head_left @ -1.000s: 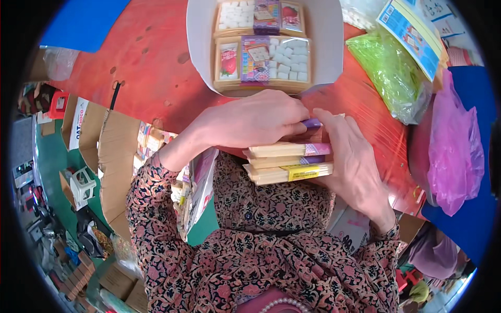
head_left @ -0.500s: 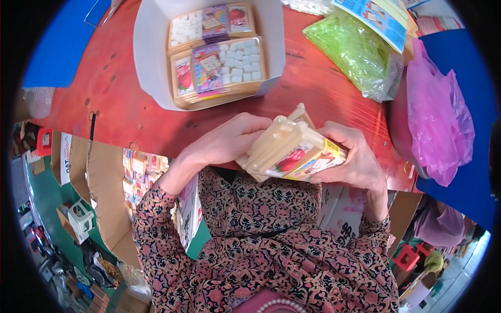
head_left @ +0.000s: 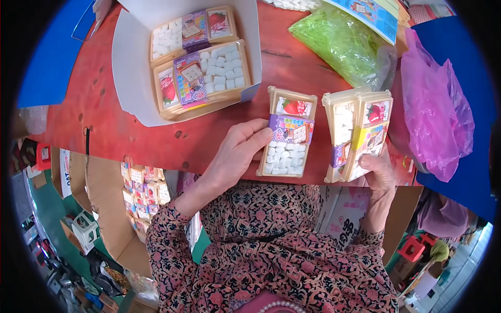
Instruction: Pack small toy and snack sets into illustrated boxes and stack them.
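My left hand [head_left: 234, 155] grips a clear tray pack of small white marshmallows [head_left: 290, 136] by its left edge, its thumb on top. The pack has a purple band and a strawberry card at the far end. To the right, my right hand [head_left: 381, 172] is closed round the near end of more packs. Uppermost there is a yellow-banded pack [head_left: 369, 136]; a purple-banded pack [head_left: 342, 128] sticks out on its left, and how many lie beneath is hidden. Two layered rows of similar packs [head_left: 223, 68] lie in an open white box [head_left: 128, 101] at the back left.
On the red table [head_left: 99, 88], a bag of green shredded filler [head_left: 336, 47] lies at the back, beside a blue printed sheet [head_left: 368, 15]. A pink plastic bag [head_left: 436, 109] stands at the right. Below the table's left edge, a large carton [head_left: 112, 208] holds many loose packs.
The bundle between both hands has been parted. My left hand has one pack on the left; my right hand has moved right with the others. The packs now show their faces upward.
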Demonstrator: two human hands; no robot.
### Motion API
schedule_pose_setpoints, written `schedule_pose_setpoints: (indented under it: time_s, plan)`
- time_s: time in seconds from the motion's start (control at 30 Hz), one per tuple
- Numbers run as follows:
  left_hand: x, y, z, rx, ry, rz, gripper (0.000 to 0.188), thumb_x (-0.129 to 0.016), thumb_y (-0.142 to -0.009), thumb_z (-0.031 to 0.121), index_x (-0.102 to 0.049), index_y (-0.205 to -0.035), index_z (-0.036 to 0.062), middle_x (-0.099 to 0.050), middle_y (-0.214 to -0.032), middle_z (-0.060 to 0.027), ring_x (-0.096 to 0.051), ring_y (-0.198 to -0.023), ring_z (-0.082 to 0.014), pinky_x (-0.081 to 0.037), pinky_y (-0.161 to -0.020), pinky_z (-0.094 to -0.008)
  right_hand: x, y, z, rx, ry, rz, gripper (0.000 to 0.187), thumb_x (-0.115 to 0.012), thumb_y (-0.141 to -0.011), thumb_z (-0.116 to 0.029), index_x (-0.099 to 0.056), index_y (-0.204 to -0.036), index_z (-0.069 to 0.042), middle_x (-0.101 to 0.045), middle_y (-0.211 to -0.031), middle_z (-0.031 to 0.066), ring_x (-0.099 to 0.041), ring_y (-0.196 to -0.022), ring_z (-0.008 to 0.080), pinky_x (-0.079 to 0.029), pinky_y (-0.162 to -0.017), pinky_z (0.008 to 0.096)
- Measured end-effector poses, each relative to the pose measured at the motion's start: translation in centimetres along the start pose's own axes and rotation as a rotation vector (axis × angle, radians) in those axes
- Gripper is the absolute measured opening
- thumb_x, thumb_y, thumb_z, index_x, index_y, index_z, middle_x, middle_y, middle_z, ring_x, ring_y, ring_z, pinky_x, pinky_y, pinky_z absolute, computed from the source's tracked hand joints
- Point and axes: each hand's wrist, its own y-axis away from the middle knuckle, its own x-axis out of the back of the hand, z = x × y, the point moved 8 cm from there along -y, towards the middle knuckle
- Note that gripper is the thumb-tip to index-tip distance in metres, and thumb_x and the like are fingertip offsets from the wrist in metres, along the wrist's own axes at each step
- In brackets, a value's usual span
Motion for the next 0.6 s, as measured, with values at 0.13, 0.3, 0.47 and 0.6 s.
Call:
schedule_pose_setpoints:
  time_s: [0.13, 0.3, 0.47, 0.6]
  plan:
    - [-0.9, -0.3, -0.1, -0.068, 0.085, -0.016, 0.031, -0.046, -0.098, 0.021, -0.054, -0.113, -0.0048, -0.063, -0.102, -0.0070, -0.062, -0.095, -0.0128, -0.052, -0.083, -0.0279, -0.1, -0.3, 1.2, -0.045, 0.006, -0.010, 0.064, -0.078, -0.060, 0.000, -0.054, -0.120, 0.002, -0.066, -0.107, 0.0139, -0.066, -0.095, 0.0230, -0.052, -0.088, 0.0367]
    - [-2.9, -0.2, -0.9, -0.220, 0.100, 0.025, 0.028, -0.047, -0.097, 0.012, -0.052, -0.117, -0.0059, -0.061, -0.108, -0.0067, -0.057, -0.100, -0.0101, -0.047, -0.090, -0.0261, -1.0, -0.3, 2.1, -0.043, 0.107, 0.044, 0.054, -0.080, -0.061, -0.002, -0.061, -0.111, 0.000, -0.069, -0.100, 0.0110, -0.067, -0.088, 0.0185, -0.052, -0.085, 0.0335]
    - [-4.4, -0.9, -3.1, -0.250, 0.317, 0.069, 0.022, -0.045, -0.098, 0.011, -0.052, -0.111, -0.0040, -0.060, -0.105, -0.0056, -0.056, -0.098, -0.0104, -0.045, -0.090, -0.0265, -2.8, -0.3, 1.9, -0.069, 0.244, 0.031, 0.062, -0.083, -0.063, -0.007, -0.055, -0.118, 0.002, -0.066, -0.105, 0.0102, -0.064, -0.094, 0.0176, -0.049, -0.089, 0.0328]
    - [-4.6, -1.0, -3.3, -0.305, 0.355, 0.086, 0.022, -0.045, -0.098, 0.012, -0.052, -0.113, -0.0034, -0.060, -0.105, -0.0055, -0.056, -0.098, -0.0103, -0.045, -0.090, -0.0260, -3.3, -0.6, 1.5, -0.012, 0.296, -0.044, 0.065, -0.083, -0.066, -0.012, -0.052, -0.121, 0.001, -0.064, -0.110, 0.0091, -0.061, -0.100, 0.0161, -0.047, -0.090, 0.0317]
